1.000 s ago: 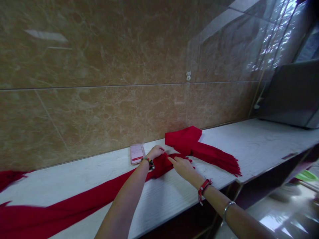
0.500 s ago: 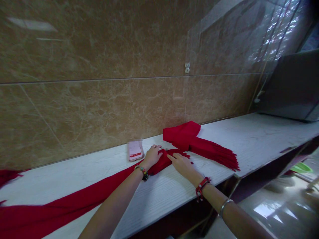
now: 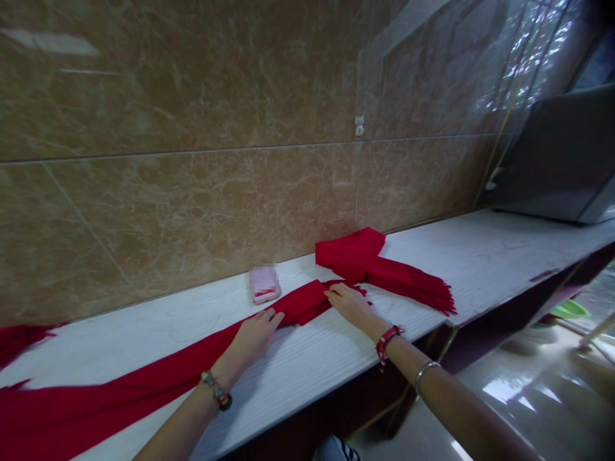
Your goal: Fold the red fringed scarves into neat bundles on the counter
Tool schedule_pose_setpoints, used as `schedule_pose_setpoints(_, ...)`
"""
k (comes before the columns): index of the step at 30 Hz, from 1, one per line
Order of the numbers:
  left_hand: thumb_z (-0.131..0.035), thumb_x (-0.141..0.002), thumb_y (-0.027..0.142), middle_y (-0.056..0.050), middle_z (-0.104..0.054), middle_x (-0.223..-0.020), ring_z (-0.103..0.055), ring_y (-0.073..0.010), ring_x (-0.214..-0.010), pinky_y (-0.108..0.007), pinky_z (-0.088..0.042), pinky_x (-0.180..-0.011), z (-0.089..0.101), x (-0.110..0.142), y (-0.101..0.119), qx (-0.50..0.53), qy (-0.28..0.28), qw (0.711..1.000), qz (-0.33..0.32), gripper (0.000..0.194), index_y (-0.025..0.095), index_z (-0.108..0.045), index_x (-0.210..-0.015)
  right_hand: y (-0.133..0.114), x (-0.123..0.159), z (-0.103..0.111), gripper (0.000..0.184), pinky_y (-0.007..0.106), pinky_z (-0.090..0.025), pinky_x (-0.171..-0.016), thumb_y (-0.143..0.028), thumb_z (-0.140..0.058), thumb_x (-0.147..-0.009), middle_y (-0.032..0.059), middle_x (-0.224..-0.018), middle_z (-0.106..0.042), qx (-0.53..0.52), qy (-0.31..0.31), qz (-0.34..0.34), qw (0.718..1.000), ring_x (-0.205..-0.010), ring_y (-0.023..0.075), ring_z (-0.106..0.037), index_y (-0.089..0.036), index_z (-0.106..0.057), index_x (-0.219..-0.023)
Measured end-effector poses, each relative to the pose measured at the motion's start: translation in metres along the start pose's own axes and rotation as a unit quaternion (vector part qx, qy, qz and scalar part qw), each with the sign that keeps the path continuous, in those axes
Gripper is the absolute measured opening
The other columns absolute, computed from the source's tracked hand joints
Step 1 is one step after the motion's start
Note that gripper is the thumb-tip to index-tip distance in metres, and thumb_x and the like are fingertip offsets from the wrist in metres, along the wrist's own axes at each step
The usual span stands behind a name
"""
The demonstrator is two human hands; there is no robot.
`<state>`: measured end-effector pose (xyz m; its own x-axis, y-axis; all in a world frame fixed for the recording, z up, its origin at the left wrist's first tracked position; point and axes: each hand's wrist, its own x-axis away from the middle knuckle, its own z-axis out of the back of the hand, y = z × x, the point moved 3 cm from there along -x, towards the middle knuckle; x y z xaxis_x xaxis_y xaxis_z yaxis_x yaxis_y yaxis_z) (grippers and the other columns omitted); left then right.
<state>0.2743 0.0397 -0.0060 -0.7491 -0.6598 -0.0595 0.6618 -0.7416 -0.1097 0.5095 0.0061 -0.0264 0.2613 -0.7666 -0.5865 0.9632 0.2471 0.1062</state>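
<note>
A long red scarf (image 3: pixel 182 362) runs across the white counter from the lower left to the middle, its right end fringed. My left hand (image 3: pixel 254 336) lies over the middle of it, fingers stretched out across the cloth. Farther right, my right hand (image 3: pixel 348 304) has its fingers bent onto the scarf near the fringe, thumb hidden. Just behind the right hand lies a second red scarf (image 3: pixel 353 256), folded over itself, with its fringed end pointing right. A phone (image 3: pixel 264 283) with a lit screen rests behind the long scarf, by the wall.
More red fringed cloth (image 3: pixel 22 342) shows at the far left. A tan marbled tile wall (image 3: pixel 192 211) backs the white counter (image 3: pixel 480 256). At the right end stands a large dark box-like object (image 3: pixel 557 157). Below the counter are open compartments and a green basin (image 3: pixel 569 310) near the floor.
My left hand has slid left and toward me along the long scarf, away from the right hand. My right hand stays near the fringed end. The view has tilted slightly downward.
</note>
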Motion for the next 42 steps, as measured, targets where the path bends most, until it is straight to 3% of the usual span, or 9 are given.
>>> schedule_pose_setpoints(3,-0.03,-0.077,0.001,-0.008,-0.052,-0.118,-0.054,-0.0193,-0.099,-0.032,-0.044,-0.083,-0.004,0.0,-0.003,0.0,0.031,0.999,-0.026,0.055,0.024,-0.038,-0.126,0.001,-0.001,-0.001,0.026,0.027,-0.045,-0.077,-0.014,-0.039,-0.087,0.009,-0.093,-0.059,-0.004,-0.02,-0.005,1.0,-0.091,0.017,-0.052,-0.016,-0.061,-0.1)
schedule_pose_setpoints(8,-0.033,-0.076,0.001,-0.005,-0.053,-0.119,-0.055,-0.0177,-0.1,-0.031,-0.043,-0.086,0.002,0.01,-0.011,0.04,0.076,0.996,-0.017,0.058,0.027,-0.038,-0.128,0.004,-0.001,-0.002,0.029,0.029,-0.045,-0.079,-0.017,-0.035,-0.089,0.0094,-0.095,-0.059,-0.017,-0.01,-0.023,1.0,-0.093,0.0173,-0.052,-0.015,-0.06,-0.103)
schedule_pose_setpoints(14,-0.035,-0.075,0.0,0.001,-0.05,-0.125,-0.05,-0.0116,-0.109,-0.024,-0.038,-0.093,0.005,0.027,-0.001,0.112,0.035,0.983,-0.141,0.064,0.03,-0.031,-0.131,0.004,0.004,0.002,0.027,0.025,-0.045,-0.075,-0.018,-0.037,-0.089,0.0086,-0.096,-0.059,-0.014,-0.019,-0.022,0.999,-0.088,0.0156,-0.053,-0.015,-0.062,-0.1)
schedule_pose_setpoints(22,-0.039,-0.078,0.007,-0.003,-0.05,-0.125,-0.044,-0.016,-0.114,-0.033,-0.033,-0.098,-0.001,0.022,0.001,0.101,0.031,0.989,-0.104,0.047,0.025,-0.048,-0.121,0.0,0.008,0.006,0.029,0.028,-0.045,-0.077,-0.01,-0.042,-0.082,0.0087,-0.096,-0.059,-0.021,-0.066,-0.014,0.998,-0.09,0.0169,-0.052,-0.015,-0.062,-0.103)
schedule_pose_setpoints(26,-0.04,-0.085,0.027,-0.006,-0.044,-0.129,-0.038,-0.0183,-0.119,-0.037,-0.031,-0.1,-0.003,0.021,-0.001,0.129,0.043,0.987,-0.085,0.037,0.025,-0.046,-0.122,0.0,0.007,0.012,0.036,0.034,-0.042,-0.088,-0.006,-0.042,-0.076,0.0091,-0.106,-0.057,-0.113,-0.015,-0.028,0.993,-0.101,0.0176,-0.049,-0.017,-0.061,-0.104)
schedule_pose_setpoints(30,-0.029,-0.089,0.038,-0.006,-0.033,-0.138,-0.028,-0.0185,-0.126,-0.038,-0.025,-0.103,-0.008,0.019,-0.003,0.15,0.058,0.985,-0.07,0.042,0.025,-0.038,-0.129,-0.01,-0.014,0.011,0.034,0.036,-0.038,-0.094,-0.015,-0.037,-0.083,0.0104,-0.117,-0.053,-0.182,0.039,-0.063,0.981,-0.111,0.0175,-0.045,-0.017,-0.056,-0.111)
schedule_pose_setpoints(33,-0.024,-0.091,0.037,-0.006,-0.026,-0.141,-0.023,-0.017,-0.129,-0.037,-0.022,-0.105,-0.011,0.015,-0.006,0.15,0.058,0.986,-0.051,0.044,0.023,-0.032,-0.132,-0.031,-0.038,0.0,0.039,0.04,-0.034,-0.095,-0.027,-0.034,-0.088,0.0138,-0.127,-0.045,-0.141,-0.021,-0.041,0.989,-0.12,0.0207,-0.037,-0.014,-0.047,-0.122)
schedule_pose_setpoints(38,-0.024,-0.09,0.037,-0.006,-0.024,-0.141,-0.019,-0.0177,-0.13,-0.039,-0.02,-0.105,-0.015,0.014,-0.008,0.124,-0.01,0.991,-0.041,0.046,0.021,-0.027,-0.134,-0.05,-0.051,-0.027,0.045,0.047,-0.03,-0.095,-0.037,-0.032,-0.089,0.0167,-0.132,-0.039,-0.043,-0.151,0.002,0.988,-0.123,0.0261,-0.032,-0.012,-0.041,-0.126)
schedule_pose_setpoints(42,-0.025,-0.09,0.037,-0.006,-0.022,-0.142,-0.017,-0.0196,-0.13,-0.041,-0.017,-0.105,-0.015,0.014,-0.007,0.107,-0.031,0.993,-0.035,0.047,0.021,-0.027,-0.134,-0.046,-0.044,-0.037,0.045,0.043,-0.029,-0.097,-0.036,-0.029,-0.09,0.0163,-0.13,-0.042,-0.015,-0.148,-0.001,0.989,-0.122,0.0245,-0.033,-0.012,-0.041,-0.126)
